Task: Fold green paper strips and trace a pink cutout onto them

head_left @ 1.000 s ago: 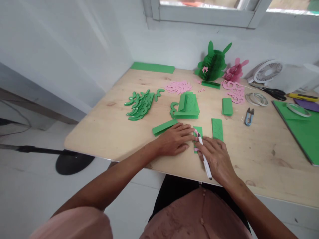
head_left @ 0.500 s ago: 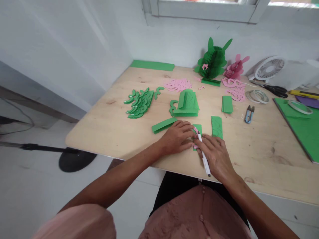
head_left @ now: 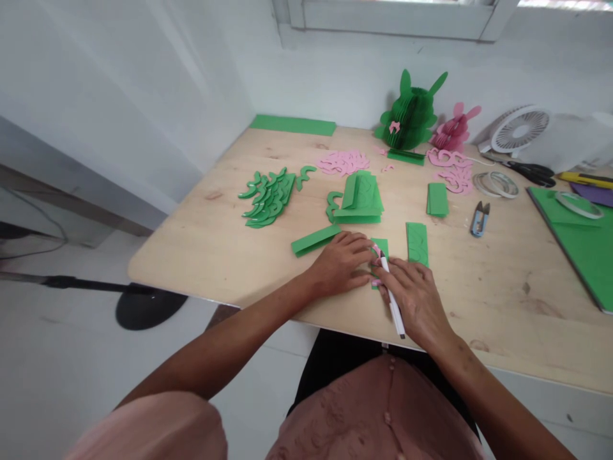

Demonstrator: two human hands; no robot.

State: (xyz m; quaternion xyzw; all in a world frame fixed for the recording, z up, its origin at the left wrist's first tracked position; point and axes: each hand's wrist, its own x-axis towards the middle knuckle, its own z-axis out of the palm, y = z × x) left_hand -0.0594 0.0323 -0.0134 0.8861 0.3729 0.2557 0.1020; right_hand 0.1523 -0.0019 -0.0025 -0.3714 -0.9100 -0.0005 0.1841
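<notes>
A white marker (head_left: 394, 312) with a black tip slants through my right hand (head_left: 416, 297), held between thumb and fingers. The tip touches or nearly touches a pink paper cutout (head_left: 376, 282), largely covered by my fingers, on a small green paper piece (head_left: 382, 243). From the other side my left hand (head_left: 343, 264) lies palm down, its fingers apart and their tips resting on the cutout and green paper. A folded green strip (head_left: 315, 241) touches or nearly touches the left knuckles. Beyond the right fingers is a green piece with drawn curves (head_left: 417, 243).
Green cutouts (head_left: 268, 201), pink cutouts (head_left: 343, 163) and folded green sheets (head_left: 364, 195) lie farther back. Thread snips (head_left: 479, 220), tape rolls (head_left: 502, 185), scissors (head_left: 531, 171) and a green board (head_left: 582, 255) are at right. Paper figures (head_left: 414, 118) and a fan (head_left: 520, 131) stand by the wall.
Both hands, the marker and the papers look almost the same as before. The whole view has shifted very slightly.
</notes>
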